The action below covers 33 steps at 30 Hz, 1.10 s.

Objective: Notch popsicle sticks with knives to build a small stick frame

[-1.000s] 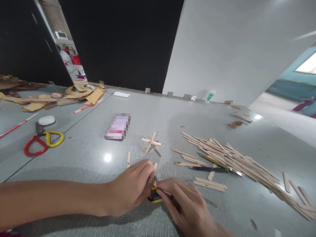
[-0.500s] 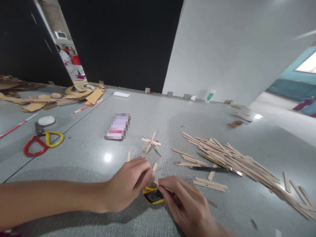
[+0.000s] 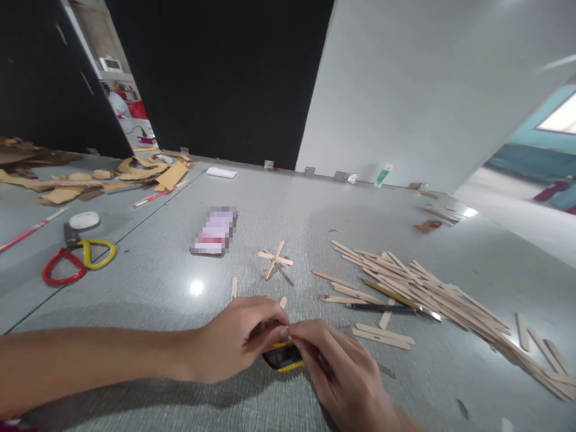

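Observation:
My left hand (image 3: 234, 342) and my right hand (image 3: 335, 369) meet fingertip to fingertip low in the middle of the grey table (image 3: 279, 204). Both pinch something small between them that I cannot make out. Just under the fingers lies a small yellow-and-black tool (image 3: 281, 356), partly hidden by both hands. The tip of a wooden stick (image 3: 283, 302) pokes out above the left fingers. Another short stick (image 3: 234, 288) lies beside the left hand. A little farther off rests a small cross of glued wooden sticks (image 3: 275, 259).
A big pile of wooden sticks (image 3: 432, 291) spreads to the right, with a black pen (image 3: 382, 308) and loose sticks before it. A blurred phone (image 3: 215, 231) lies at centre. Red-and-yellow scissors (image 3: 76, 259), a white oval object (image 3: 84, 219) and cardboard scraps (image 3: 135, 174) are left.
My hands have drawn closer, the fingertips now touching above the yellow-and-black tool. The left fingers have curled down into a pinch. Everything else on the table is unmoved.

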Each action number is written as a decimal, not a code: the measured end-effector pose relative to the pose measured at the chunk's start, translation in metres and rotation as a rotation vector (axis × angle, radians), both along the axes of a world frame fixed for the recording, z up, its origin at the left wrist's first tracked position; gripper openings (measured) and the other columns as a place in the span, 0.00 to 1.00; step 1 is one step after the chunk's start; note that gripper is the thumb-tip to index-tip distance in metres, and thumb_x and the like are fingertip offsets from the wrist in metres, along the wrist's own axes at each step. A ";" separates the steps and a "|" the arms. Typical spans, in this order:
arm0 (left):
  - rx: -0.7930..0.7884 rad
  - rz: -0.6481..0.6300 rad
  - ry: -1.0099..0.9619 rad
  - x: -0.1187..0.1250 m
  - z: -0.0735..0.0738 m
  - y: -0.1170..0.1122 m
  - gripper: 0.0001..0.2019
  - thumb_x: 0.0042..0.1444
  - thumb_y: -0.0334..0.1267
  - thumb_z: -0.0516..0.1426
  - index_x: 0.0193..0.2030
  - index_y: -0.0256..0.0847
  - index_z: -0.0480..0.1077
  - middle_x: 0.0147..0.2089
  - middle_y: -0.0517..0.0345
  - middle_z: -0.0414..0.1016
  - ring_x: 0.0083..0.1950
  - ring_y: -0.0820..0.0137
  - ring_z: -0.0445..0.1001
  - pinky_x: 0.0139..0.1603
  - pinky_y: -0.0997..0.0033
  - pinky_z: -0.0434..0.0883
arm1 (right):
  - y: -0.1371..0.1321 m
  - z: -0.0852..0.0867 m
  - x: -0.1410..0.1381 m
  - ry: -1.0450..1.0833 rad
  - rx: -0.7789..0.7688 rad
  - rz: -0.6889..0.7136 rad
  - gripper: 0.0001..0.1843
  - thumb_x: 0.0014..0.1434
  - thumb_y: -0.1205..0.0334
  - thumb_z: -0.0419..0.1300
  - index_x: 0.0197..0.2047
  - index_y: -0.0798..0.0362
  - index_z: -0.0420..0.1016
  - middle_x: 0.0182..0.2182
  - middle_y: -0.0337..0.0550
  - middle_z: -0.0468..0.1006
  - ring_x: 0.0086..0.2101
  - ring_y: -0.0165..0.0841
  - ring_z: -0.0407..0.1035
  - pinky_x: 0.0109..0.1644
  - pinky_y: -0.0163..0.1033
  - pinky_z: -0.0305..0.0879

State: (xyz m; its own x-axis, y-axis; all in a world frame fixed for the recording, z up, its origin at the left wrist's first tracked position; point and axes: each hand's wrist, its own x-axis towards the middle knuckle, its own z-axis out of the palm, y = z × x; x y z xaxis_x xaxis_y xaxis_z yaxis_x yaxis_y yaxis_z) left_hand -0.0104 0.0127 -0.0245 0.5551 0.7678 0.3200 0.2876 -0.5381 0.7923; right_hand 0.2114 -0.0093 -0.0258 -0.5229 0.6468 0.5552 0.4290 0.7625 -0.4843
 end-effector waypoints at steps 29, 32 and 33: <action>-0.124 0.015 0.010 0.001 0.001 -0.001 0.06 0.72 0.38 0.52 0.42 0.42 0.64 0.30 0.67 0.64 0.28 0.77 0.60 0.30 0.76 0.58 | 0.001 0.001 0.001 -0.024 -0.012 -0.022 0.11 0.75 0.73 0.51 0.51 0.50 0.71 0.38 0.39 0.79 0.35 0.30 0.74 0.40 0.36 0.69; -0.148 0.011 0.015 0.001 0.002 -0.002 0.07 0.72 0.38 0.53 0.40 0.42 0.64 0.30 0.67 0.65 0.28 0.77 0.60 0.29 0.77 0.58 | 0.001 0.001 0.000 -0.020 0.002 0.000 0.12 0.75 0.74 0.51 0.52 0.50 0.71 0.38 0.40 0.79 0.35 0.31 0.75 0.40 0.36 0.69; -0.157 0.004 0.014 0.001 0.002 -0.002 0.07 0.72 0.38 0.53 0.40 0.42 0.64 0.30 0.67 0.65 0.28 0.77 0.60 0.28 0.77 0.57 | 0.001 0.001 -0.001 -0.020 0.009 0.008 0.12 0.75 0.74 0.51 0.52 0.50 0.71 0.37 0.40 0.79 0.35 0.31 0.75 0.40 0.36 0.69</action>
State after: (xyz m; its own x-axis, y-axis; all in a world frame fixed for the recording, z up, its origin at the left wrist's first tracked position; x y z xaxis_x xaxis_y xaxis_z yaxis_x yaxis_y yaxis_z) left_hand -0.0096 0.0108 -0.0221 0.5555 0.8099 0.1881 0.3006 -0.4065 0.8628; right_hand 0.2108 -0.0080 -0.0246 -0.5388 0.6377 0.5505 0.4324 0.7702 -0.4689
